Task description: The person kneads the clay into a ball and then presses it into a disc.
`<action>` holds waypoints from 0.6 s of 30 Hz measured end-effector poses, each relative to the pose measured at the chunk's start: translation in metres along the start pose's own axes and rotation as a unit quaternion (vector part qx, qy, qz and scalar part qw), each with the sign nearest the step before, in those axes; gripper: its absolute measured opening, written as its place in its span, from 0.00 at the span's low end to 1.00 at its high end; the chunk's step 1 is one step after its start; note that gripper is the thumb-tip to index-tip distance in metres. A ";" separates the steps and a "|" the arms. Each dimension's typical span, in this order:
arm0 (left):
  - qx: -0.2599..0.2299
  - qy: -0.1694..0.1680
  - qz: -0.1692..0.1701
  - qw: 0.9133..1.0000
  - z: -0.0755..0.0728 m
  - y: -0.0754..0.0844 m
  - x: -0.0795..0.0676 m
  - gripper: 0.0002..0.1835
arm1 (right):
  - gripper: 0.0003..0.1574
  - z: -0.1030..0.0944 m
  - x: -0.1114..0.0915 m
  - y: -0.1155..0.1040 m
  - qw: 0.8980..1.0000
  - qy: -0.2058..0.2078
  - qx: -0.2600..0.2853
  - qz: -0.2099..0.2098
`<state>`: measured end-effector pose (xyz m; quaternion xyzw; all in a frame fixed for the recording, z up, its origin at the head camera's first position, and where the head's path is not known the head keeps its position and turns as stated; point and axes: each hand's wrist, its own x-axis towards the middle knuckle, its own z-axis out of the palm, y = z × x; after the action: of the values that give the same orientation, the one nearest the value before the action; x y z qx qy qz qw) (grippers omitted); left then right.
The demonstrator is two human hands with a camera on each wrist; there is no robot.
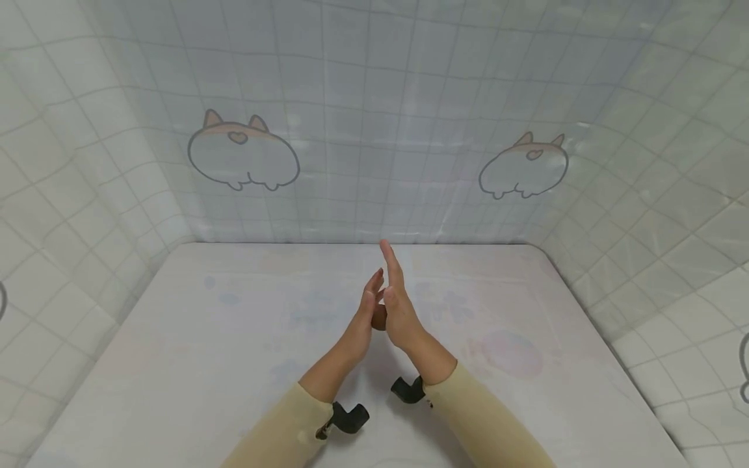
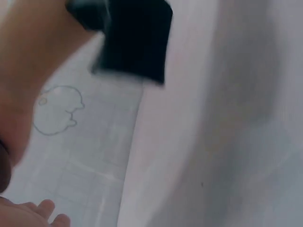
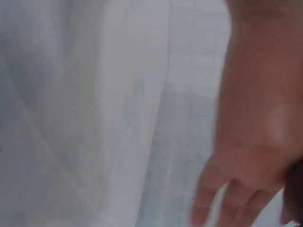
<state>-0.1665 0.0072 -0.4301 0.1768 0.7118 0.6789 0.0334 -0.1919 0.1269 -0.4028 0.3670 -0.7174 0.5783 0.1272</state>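
Observation:
Between my two palms sits a small brown rounded lump [image 1: 379, 318], partly covered by the hands; what it is made of I cannot tell. My left hand [image 1: 361, 323] lies against its left side, fingers extended and pointing up and away. On the other side my right hand [image 1: 402, 317] presses with a flat palm, its fingers straight and reaching farther forward. In the left wrist view only an edge of the brown lump [image 2: 4, 169] shows at the left border. The right wrist view has it dark and cropped at the right border, beside a blurred hand.
Below the hands spreads a pale table [image 1: 205, 364] with faint coloured blotches. White grid-patterned sheeting [image 1: 380, 130] with cartoon animal outlines surrounds its back and sides. Black camera mounts [image 1: 351, 419] stick out from both wrists, by the cream sleeves [image 1: 486, 416].

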 end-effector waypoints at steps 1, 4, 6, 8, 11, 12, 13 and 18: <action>-0.008 -0.001 0.007 1.000 0.001 0.001 -0.001 0.38 | 0.59 0.000 0.001 0.002 1.000 0.002 -0.002 0.006; -0.042 0.001 0.038 0.998 0.001 0.005 -0.002 0.42 | 0.58 0.000 0.001 0.009 0.999 -0.003 0.002 0.032; -0.069 0.004 0.066 0.995 0.001 0.008 -0.002 0.44 | 0.58 0.000 0.001 0.013 0.999 -0.010 0.003 0.048; -0.087 0.008 0.097 0.991 0.000 0.012 -0.002 0.46 | 0.58 0.002 0.000 0.017 0.998 -0.018 -0.002 0.061; -0.090 0.017 0.138 0.986 -0.001 0.017 -0.001 0.46 | 0.58 0.003 -0.002 0.021 0.997 -0.029 -0.001 0.076; -0.086 0.022 0.150 0.985 -0.002 0.019 0.000 0.46 | 0.58 0.004 -0.003 0.021 0.996 -0.035 0.002 0.078; -0.080 0.025 0.162 0.983 -0.002 0.020 0.000 0.46 | 0.57 0.005 -0.004 0.022 0.996 -0.041 0.007 0.081; -0.049 0.050 0.182 0.981 -0.005 0.024 0.001 0.46 | 0.57 0.008 -0.009 0.024 0.996 -0.068 0.023 0.058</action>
<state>-0.1642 0.0037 -0.4063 0.2678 0.6346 0.7154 -0.1178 -0.2005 0.1244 -0.4283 0.3661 -0.7311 0.5746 0.0366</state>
